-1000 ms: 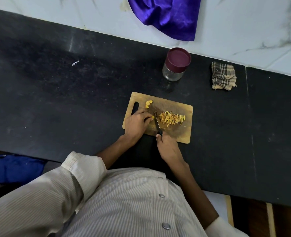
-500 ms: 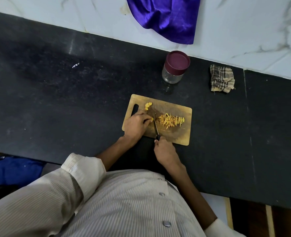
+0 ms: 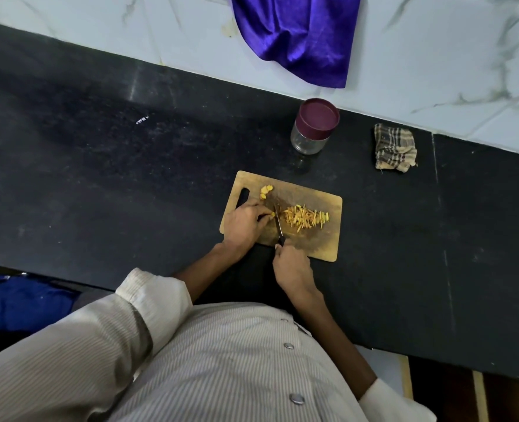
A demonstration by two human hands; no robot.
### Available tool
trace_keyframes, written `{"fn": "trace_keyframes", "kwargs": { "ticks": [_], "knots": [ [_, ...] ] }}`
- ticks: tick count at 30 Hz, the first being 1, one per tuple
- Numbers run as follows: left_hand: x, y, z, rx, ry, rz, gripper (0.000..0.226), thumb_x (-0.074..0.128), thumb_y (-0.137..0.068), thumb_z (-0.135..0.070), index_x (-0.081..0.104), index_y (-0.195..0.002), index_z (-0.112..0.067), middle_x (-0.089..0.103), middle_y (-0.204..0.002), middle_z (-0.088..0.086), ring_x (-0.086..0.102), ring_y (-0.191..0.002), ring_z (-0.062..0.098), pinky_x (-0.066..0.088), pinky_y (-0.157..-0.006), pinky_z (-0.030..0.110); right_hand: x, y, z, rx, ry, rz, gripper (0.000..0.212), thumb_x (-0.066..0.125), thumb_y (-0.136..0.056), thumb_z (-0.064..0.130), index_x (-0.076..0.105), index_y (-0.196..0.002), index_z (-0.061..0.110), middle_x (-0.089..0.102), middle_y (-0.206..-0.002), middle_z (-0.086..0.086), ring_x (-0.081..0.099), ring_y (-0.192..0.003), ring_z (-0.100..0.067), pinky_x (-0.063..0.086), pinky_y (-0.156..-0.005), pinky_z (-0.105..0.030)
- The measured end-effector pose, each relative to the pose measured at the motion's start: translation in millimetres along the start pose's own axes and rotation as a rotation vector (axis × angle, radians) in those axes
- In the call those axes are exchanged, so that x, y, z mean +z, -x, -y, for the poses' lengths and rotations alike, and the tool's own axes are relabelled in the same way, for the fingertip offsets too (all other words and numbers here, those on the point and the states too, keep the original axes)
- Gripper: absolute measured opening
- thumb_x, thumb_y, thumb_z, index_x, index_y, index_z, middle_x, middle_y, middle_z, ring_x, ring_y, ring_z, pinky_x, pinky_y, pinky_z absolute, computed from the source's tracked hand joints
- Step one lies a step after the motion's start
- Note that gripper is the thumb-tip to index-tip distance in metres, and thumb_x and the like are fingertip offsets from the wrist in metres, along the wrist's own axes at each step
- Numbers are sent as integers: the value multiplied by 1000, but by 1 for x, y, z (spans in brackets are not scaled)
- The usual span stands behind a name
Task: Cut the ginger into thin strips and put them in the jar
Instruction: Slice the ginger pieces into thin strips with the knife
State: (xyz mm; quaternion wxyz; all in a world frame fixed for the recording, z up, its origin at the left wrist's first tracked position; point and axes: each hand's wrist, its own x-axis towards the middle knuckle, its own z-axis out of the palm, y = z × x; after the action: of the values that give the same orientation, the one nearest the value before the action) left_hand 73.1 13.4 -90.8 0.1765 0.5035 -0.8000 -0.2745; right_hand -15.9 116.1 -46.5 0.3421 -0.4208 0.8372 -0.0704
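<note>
A wooden cutting board [image 3: 319, 239] lies on the black counter. On it my left hand [image 3: 243, 223] pinches a small ginger piece [image 3: 271, 214] against the wood. My right hand [image 3: 291, 266] grips the knife [image 3: 278, 223] by its black handle, and the blade stands right beside the left fingertips. To the right of the blade lies a heap of thin ginger strips [image 3: 307, 217]. A few uncut ginger slices [image 3: 265, 191] sit near the board's far left corner. The glass jar [image 3: 311, 129] with its maroon lid on stands behind the board.
A folded checked cloth [image 3: 395, 147] lies to the right of the jar. A purple cloth [image 3: 297, 35] hangs over the white marble wall behind. The counter's front edge runs close to my body. A blue fabric [image 3: 20, 303] shows below the counter at the left.
The knife makes small cutting motions against the ginger piece. Both hands stay in place on the board; the view has shifted slightly.
</note>
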Motion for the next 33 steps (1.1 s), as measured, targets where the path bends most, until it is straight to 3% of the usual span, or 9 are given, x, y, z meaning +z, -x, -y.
{"fn": "trace_keyframes", "kwargs": {
  "ticks": [17,27,33],
  "knots": [
    [0,2,1,42,-80,13,24,59,-92,-33,69,-112,-22,61,-120,-4,64,-94,17,51,-69,33,1,6,-5,35,13,64,32,35,-107,27,48,-125,3,59,-123,-23,56,-115,-40,45,-89,-44],
    [-1,1,-2,54,-151,62,24,57,-92,-37,66,-109,-23,58,-121,-3,64,-87,17,52,-67,34,-4,-4,3,-4,-16,-10,33,36,-107,27,52,-121,2,63,-117,-20,60,-108,-37,45,-83,-42],
    [-7,1,-2,2,-40,39,22,62,-90,-37,68,-106,-23,60,-115,-9,61,-94,9,36,-65,21,-10,-4,-6,20,-69,-34,33,36,-107,29,53,-122,5,63,-113,-17,60,-105,-35,45,-79,-40]
  ]
}}
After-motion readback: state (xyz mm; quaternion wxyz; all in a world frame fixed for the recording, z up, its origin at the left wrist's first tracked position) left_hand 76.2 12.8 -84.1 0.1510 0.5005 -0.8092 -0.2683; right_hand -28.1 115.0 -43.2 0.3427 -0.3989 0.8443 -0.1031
